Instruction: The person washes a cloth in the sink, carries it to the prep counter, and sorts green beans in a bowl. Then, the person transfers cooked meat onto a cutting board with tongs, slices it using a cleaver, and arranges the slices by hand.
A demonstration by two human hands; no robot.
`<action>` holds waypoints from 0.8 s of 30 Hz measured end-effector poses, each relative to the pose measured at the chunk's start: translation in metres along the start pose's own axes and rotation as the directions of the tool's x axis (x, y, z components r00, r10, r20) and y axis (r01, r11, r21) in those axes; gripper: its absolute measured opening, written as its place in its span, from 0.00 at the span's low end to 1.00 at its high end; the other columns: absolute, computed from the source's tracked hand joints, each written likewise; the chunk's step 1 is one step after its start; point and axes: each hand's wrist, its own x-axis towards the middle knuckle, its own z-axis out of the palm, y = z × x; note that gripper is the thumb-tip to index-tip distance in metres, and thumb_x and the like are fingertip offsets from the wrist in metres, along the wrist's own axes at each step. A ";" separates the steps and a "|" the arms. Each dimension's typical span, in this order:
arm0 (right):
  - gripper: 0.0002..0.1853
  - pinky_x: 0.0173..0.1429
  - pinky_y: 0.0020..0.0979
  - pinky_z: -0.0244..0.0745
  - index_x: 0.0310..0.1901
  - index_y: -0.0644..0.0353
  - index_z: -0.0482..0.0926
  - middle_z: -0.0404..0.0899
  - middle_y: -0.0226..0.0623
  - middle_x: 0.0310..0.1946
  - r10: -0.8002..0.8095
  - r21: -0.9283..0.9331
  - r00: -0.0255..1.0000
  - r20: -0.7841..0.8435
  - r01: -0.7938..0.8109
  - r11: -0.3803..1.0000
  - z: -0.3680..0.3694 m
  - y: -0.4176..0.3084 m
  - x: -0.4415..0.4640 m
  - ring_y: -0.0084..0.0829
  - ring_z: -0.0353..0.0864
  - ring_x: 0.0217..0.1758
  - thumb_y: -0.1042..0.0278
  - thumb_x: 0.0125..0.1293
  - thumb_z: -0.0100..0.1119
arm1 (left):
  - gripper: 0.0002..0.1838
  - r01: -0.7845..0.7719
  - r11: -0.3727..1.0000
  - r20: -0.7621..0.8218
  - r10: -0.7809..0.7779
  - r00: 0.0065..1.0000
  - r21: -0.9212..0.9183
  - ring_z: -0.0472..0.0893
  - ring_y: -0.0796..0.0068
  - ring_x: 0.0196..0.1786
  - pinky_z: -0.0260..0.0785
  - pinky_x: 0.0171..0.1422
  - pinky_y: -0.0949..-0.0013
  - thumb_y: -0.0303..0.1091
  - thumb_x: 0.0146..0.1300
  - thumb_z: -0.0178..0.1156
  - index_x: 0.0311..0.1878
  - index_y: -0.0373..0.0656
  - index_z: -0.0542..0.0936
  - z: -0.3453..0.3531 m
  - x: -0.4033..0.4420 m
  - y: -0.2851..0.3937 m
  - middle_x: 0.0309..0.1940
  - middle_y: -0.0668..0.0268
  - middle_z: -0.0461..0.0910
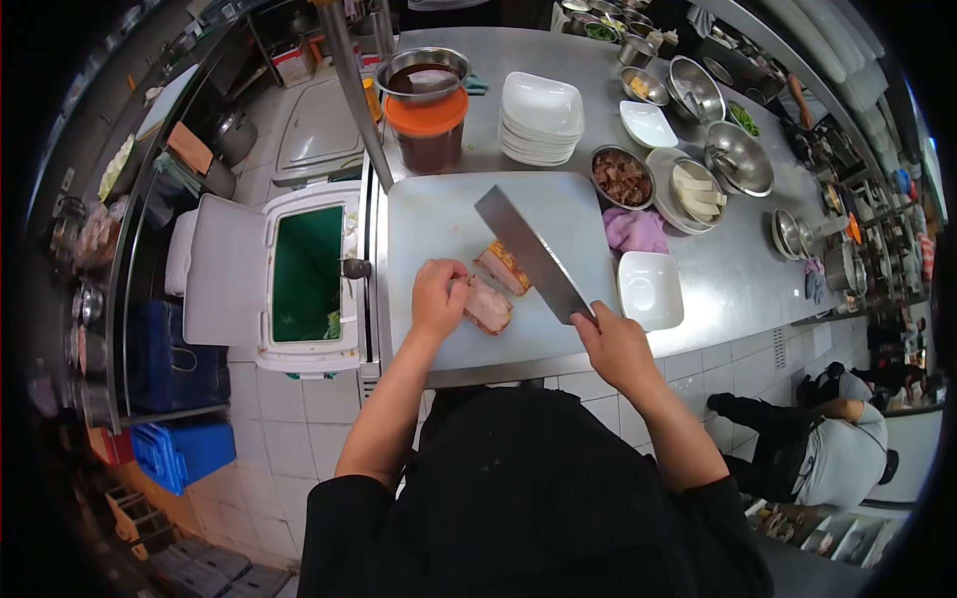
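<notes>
My right hand [613, 349] grips the handle of a cleaver [538, 257], its broad blade slanting up and left over a white cutting board [419, 219]. Under and beside the blade lies one piece of roast pork [503, 267] with a browned crust. A second piece of roast pork [487, 305], pale on its cut face, sits closer to me. My left hand [439, 299] has its fingers curled against the left end of that nearer piece. A narrow gap separates the two pieces.
Left of the board stands an open bin [309, 274] with a green inside. Behind are an orange-lidded tub [427, 128] and stacked white plates [541, 120]. To the right are a bowl of chopped meat [623, 177], a pink cloth [635, 230] and a square dish [650, 290]. A person [832, 448] is at far right.
</notes>
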 end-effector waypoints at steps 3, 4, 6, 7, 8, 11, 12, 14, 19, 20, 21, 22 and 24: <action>0.16 0.36 0.54 0.73 0.38 0.63 0.74 0.80 0.53 0.23 0.033 0.128 0.995 -0.093 -0.021 0.992 -0.003 0.003 -0.006 0.60 0.80 0.29 0.55 0.75 0.54 | 0.07 0.109 0.991 -0.073 -0.115 0.991 -0.076 0.77 0.58 0.43 0.70 0.49 0.62 0.31 0.61 0.58 0.40 0.39 0.80 0.001 0.000 0.003 0.38 0.61 0.81; 0.17 0.35 0.54 0.73 0.37 0.63 0.74 0.80 0.53 0.23 0.035 0.177 0.985 -0.170 -0.005 0.984 -0.002 0.008 -0.007 0.60 0.81 0.30 0.55 0.75 0.55 | 0.09 0.173 0.979 -0.090 -0.183 0.979 -0.106 0.78 0.57 0.44 0.71 0.51 0.60 0.34 0.64 0.59 0.42 0.39 0.80 0.001 0.003 0.006 0.40 0.60 0.82; 0.17 0.36 0.54 0.74 0.36 0.64 0.74 0.81 0.54 0.25 0.086 0.186 0.980 -0.178 -0.053 0.981 0.005 0.024 -0.008 0.61 0.81 0.31 0.55 0.74 0.56 | 0.12 0.165 0.983 -0.074 -0.171 0.983 -0.081 0.78 0.57 0.46 0.71 0.53 0.60 0.38 0.65 0.61 0.44 0.40 0.81 0.003 0.013 0.018 0.42 0.60 0.82; 0.17 0.37 0.54 0.74 0.36 0.64 0.74 0.82 0.55 0.26 0.135 0.173 0.975 -0.176 -0.105 0.979 0.012 0.035 -0.008 0.61 0.82 0.32 0.55 0.74 0.55 | 0.15 0.162 0.985 -0.055 -0.165 0.985 -0.056 0.79 0.57 0.49 0.70 0.55 0.60 0.41 0.66 0.63 0.46 0.40 0.82 0.005 0.018 0.025 0.45 0.59 0.82; 0.17 0.37 0.54 0.74 0.36 0.64 0.74 0.82 0.55 0.26 0.185 0.161 0.967 -0.174 -0.157 0.974 0.018 0.046 -0.007 0.62 0.82 0.32 0.55 0.75 0.55 | 0.15 0.160 0.986 -0.055 -0.163 0.985 -0.053 0.79 0.57 0.49 0.70 0.55 0.60 0.41 0.66 0.63 0.46 0.40 0.82 0.007 0.026 0.033 0.45 0.59 0.82; 0.18 0.42 0.56 0.75 0.40 0.66 0.73 0.82 0.59 0.29 0.252 0.134 0.967 -0.037 -0.245 0.960 0.032 0.077 -0.004 0.64 0.82 0.36 0.55 0.73 0.55 | 0.19 0.061 0.990 0.004 -0.062 0.998 0.125 0.78 0.58 0.57 0.68 0.60 0.60 0.45 0.65 0.66 0.51 0.41 0.82 0.020 0.047 0.048 0.53 0.59 0.81; 0.18 0.44 0.56 0.75 0.42 0.67 0.73 0.82 0.60 0.30 0.266 0.094 0.964 0.023 -0.267 0.959 0.030 0.077 -0.003 0.65 0.82 0.38 0.56 0.72 0.56 | 0.21 0.068 0.976 0.058 -0.082 0.995 0.206 0.77 0.57 0.59 0.66 0.63 0.58 0.47 0.64 0.66 0.52 0.41 0.83 0.024 0.050 0.049 0.55 0.58 0.81; 0.18 0.45 0.56 0.75 0.42 0.68 0.72 0.82 0.61 0.31 0.274 0.112 0.958 0.086 -0.282 0.953 0.021 0.078 -0.006 0.65 0.82 0.39 0.56 0.71 0.56 | 0.22 0.063 0.954 0.114 -0.100 0.988 0.292 0.76 0.57 0.61 0.64 0.66 0.56 0.49 0.63 0.67 0.52 0.41 0.83 0.030 0.049 0.045 0.58 0.58 0.80; 0.17 0.44 0.53 0.77 0.42 0.68 0.71 0.81 0.58 0.26 0.252 0.114 0.964 0.088 -0.261 0.959 0.023 0.091 -0.013 0.60 0.84 0.35 0.58 0.70 0.55 | 0.22 0.027 0.944 0.158 -0.083 0.984 0.329 0.75 0.56 0.64 0.62 0.68 0.55 0.47 0.61 0.68 0.53 0.42 0.83 -0.006 0.004 0.037 0.60 0.56 0.79; 0.17 0.44 0.52 0.78 0.42 0.68 0.70 0.81 0.56 0.24 0.308 0.177 0.940 0.148 -0.332 0.927 0.017 0.087 -0.011 0.56 0.84 0.30 0.59 0.71 0.55 | 0.22 0.025 0.943 0.162 -0.083 0.983 0.332 0.75 0.56 0.64 0.62 0.68 0.55 0.47 0.61 0.68 0.53 0.42 0.83 -0.012 0.000 0.037 0.60 0.56 0.79; 0.16 0.43 0.50 0.78 0.42 0.68 0.69 0.80 0.53 0.21 0.355 0.233 0.911 0.212 -0.400 0.887 0.013 0.084 -0.009 0.52 0.84 0.26 0.59 0.71 0.54 | 0.23 0.036 0.948 0.177 -0.096 0.979 0.318 0.74 0.57 0.64 0.60 0.69 0.55 0.47 0.61 0.67 0.54 0.42 0.82 -0.016 -0.002 0.039 0.60 0.57 0.79; 0.16 0.43 0.50 0.78 0.42 0.68 0.69 0.80 0.53 0.21 0.352 0.235 0.911 0.213 -0.397 0.887 0.012 0.084 -0.008 0.52 0.84 0.26 0.59 0.71 0.54 | 0.24 0.047 0.952 0.190 -0.108 0.976 0.304 0.74 0.57 0.64 0.58 0.70 0.55 0.47 0.60 0.66 0.54 0.42 0.82 -0.019 -0.002 0.040 0.59 0.58 0.79; 0.16 0.41 0.48 0.79 0.42 0.67 0.68 0.79 0.49 0.17 0.358 0.241 0.901 0.247 -0.415 0.877 0.011 0.085 -0.006 0.46 0.83 0.20 0.59 0.71 0.53 | 0.24 0.062 0.961 0.173 -0.112 0.979 0.270 0.75 0.58 0.63 0.58 0.69 0.55 0.47 0.60 0.66 0.55 0.42 0.81 -0.017 0.006 0.045 0.57 0.58 0.80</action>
